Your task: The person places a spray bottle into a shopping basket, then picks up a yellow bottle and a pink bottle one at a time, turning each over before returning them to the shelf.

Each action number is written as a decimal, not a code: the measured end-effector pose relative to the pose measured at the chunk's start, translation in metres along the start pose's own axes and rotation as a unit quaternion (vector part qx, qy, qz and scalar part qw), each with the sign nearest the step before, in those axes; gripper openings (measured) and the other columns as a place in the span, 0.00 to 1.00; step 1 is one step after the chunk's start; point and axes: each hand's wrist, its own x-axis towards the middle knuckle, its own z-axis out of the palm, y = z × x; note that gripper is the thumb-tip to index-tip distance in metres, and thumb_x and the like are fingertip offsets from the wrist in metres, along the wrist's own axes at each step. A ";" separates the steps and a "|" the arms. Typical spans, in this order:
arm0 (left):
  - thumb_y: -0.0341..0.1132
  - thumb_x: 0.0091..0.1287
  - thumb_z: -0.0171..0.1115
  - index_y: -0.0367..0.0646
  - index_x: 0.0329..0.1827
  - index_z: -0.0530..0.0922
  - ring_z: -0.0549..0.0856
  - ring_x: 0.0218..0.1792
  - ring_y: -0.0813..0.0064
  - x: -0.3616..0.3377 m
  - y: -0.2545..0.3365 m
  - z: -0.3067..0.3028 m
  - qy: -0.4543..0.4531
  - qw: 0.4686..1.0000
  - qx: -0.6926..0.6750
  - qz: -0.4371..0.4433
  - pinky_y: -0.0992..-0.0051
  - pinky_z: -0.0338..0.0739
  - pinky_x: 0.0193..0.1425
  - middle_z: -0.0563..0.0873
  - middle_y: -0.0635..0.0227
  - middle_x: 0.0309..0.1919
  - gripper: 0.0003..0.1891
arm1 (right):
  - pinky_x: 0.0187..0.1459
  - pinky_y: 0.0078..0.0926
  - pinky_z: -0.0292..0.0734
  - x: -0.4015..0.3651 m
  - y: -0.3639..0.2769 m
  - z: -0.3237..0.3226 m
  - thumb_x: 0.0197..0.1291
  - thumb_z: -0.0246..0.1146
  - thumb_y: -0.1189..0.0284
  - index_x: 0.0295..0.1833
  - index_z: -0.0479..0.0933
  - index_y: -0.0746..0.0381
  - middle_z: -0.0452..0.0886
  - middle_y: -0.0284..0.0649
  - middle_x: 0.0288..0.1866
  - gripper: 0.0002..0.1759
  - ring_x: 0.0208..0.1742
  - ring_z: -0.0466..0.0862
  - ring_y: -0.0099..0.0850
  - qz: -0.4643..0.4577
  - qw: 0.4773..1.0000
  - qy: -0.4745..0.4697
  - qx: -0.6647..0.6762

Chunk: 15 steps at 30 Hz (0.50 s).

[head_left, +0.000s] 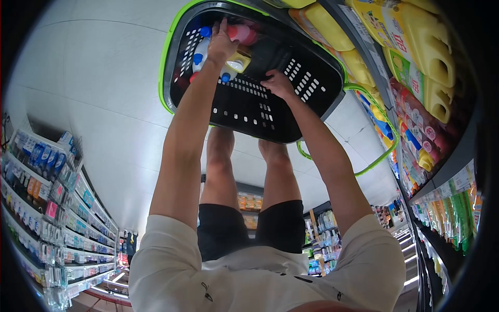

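Observation:
A black shopping basket (228, 117) with a green rim stands in front of my legs. Bottles lie bunched in its left part: a pink bottle (243, 34), a yellowish bottle (239, 61) and white ones with blue caps, such as the white bottle (199, 52). Over these bottles reaches my left hand (222, 44), fingers spread, touching or just above them; it grips nothing that I can see. My right hand (279, 83) is inside the basket near its middle, beside the perforated part, with fingers apart and nothing visible in them.
Shelves on the right hold large yellow jugs (410, 41), pink packs (418, 112) and green bottles (460, 213). A green basket handle (393, 140) sticks out on the right. Shelves of small packages (44, 161) line the left. Pale floor tiles (104, 67) surround the basket.

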 end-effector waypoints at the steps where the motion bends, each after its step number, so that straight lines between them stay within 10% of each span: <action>1: 0.41 0.55 0.72 0.49 0.76 0.52 0.65 0.71 0.52 0.007 -0.002 0.006 -0.016 1.000 0.008 0.006 0.65 0.66 0.71 0.65 0.48 0.69 0.48 | 0.50 0.30 0.78 0.000 -0.001 -0.001 0.48 0.72 0.60 0.54 0.75 0.65 0.86 0.45 0.39 0.30 0.46 0.85 0.37 0.000 1.000 0.001 -0.004; 15: 0.45 0.62 0.64 0.41 0.55 0.73 0.82 0.48 0.47 -0.017 0.016 0.044 -0.040 0.996 0.069 0.037 0.57 0.77 0.54 0.85 0.48 0.41 0.23 | 0.48 0.29 0.77 -0.005 0.017 0.000 0.50 0.71 0.62 0.55 0.74 0.64 0.85 0.45 0.40 0.29 0.44 0.86 0.36 0.021 0.999 -0.030 -0.005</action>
